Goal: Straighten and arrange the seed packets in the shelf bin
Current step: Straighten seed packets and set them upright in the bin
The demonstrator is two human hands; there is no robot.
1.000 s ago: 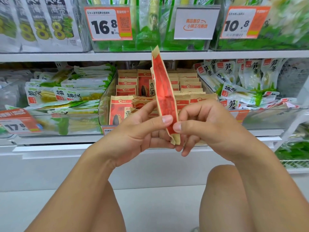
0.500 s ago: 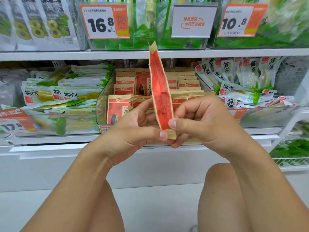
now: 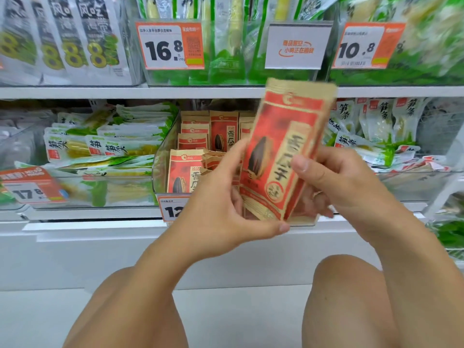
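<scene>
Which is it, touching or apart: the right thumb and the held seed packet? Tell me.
Touching. In the head view the right hand grips the seed packet, and its thumb tip lies flat on the packet's printed front with no gap visible.

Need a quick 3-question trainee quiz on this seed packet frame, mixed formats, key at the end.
1. True or false: only the left hand touches the raised seed packet.
2. Which face of the raised seed packet shows to the camera? A) its thin edge B) its printed front C) a blank back
3. Fill in: the orange price tag on the upper shelf above the seed bin reads ___.

Key: 1 false, the right hand grips it too; 2 B; 3 16.8
</scene>
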